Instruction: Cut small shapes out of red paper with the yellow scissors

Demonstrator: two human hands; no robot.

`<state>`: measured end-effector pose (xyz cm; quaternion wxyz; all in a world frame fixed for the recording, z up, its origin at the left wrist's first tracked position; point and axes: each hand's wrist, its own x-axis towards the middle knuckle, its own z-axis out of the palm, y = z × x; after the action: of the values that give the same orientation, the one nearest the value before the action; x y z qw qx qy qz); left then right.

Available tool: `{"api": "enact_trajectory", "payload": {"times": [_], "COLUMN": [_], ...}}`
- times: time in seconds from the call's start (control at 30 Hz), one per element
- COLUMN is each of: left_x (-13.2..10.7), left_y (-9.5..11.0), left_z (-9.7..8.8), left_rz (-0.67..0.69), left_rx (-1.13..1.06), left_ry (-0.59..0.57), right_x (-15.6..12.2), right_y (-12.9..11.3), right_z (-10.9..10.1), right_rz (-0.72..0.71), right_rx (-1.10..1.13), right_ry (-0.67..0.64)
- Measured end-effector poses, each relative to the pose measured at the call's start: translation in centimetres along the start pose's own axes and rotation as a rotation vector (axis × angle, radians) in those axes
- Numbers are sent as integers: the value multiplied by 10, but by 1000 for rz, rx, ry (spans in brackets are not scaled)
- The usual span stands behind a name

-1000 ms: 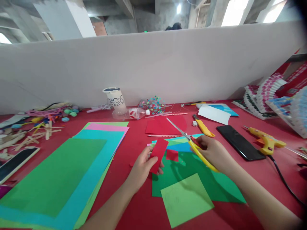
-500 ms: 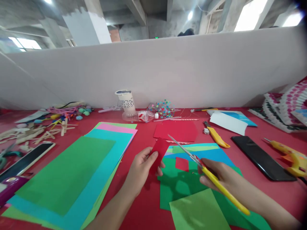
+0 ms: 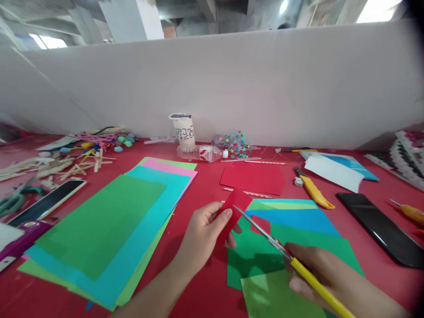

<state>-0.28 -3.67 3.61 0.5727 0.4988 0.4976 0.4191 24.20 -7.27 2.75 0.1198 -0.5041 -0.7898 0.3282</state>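
My left hand point(image 3: 207, 229) pinches a red paper strip point(image 3: 239, 204) between thumb and fingers, tilted up to the right. In my right hand point(image 3: 318, 269) is a pair of yellow-handled scissors point(image 3: 309, 271). Their blades point up and left, with the tips over the strip close to my left thumb; whether the blades are parted I cannot tell. Below the blades a small red paper square point(image 3: 261, 224) lies on green sheets point(image 3: 258, 256). A light green sheet point(image 3: 274, 296) is beneath my right hand.
Left lies a stack of coloured paper point(image 3: 99, 229), beside a phone point(image 3: 48, 203) and craft sticks point(image 3: 79, 170). Behind are a cup point(image 3: 183, 132), a plastic bottle point(image 3: 205, 153) and red paper point(image 3: 253, 178). To the right are a utility knife point(image 3: 314, 192), a black phone point(image 3: 380, 229) and a glue gun point(image 3: 414, 213).
The scissors' tips have come down onto the red strip beside my left thumb; before, they were apart to its right. The camera view has shifted slightly left and down.
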Motion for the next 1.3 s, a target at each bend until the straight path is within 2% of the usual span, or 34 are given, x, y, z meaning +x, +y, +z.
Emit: {"api": "enact_trajectory", "payload": {"times": [0.23, 0.33, 0.5, 0.7, 0.8, 0.83, 1.0, 1.13, 1.3], "left_x": [-5, -4, -5, -4, -4, -4, -4, -3, -3], "left_y": [-1, -2, -2, -2, -2, -2, -1, 0, 1], "left_z": [5, 6, 7, 7, 7, 6, 6, 5, 5], "left_rz": [-35, -47, -58, -63, -70, -74, -71, -73, -76], "left_rx": [-38, -71, -109, -116, -107, -104, -100, -110, -113], "left_ry": [-44, -57, -78, -76, -76, -76, -82, -97, -95], "right_x": [2, 3, 7, 4, 3, 3, 9, 13, 11], "right_y": [-2, -7, -13, 3, 8, 10, 18, 27, 22], "right_z": [1, -3, -1, 9, 12, 12, 14, 12, 7], "right_rz": [26, 26, 155, 227, 194, 186, 181, 128, 129], "right_rx": [95, 202, 379, 328, 311, 320, 347, 306, 288], "right_ry": [-128, -161, -221, -252, -154, -188, -152, -234, -226]}}
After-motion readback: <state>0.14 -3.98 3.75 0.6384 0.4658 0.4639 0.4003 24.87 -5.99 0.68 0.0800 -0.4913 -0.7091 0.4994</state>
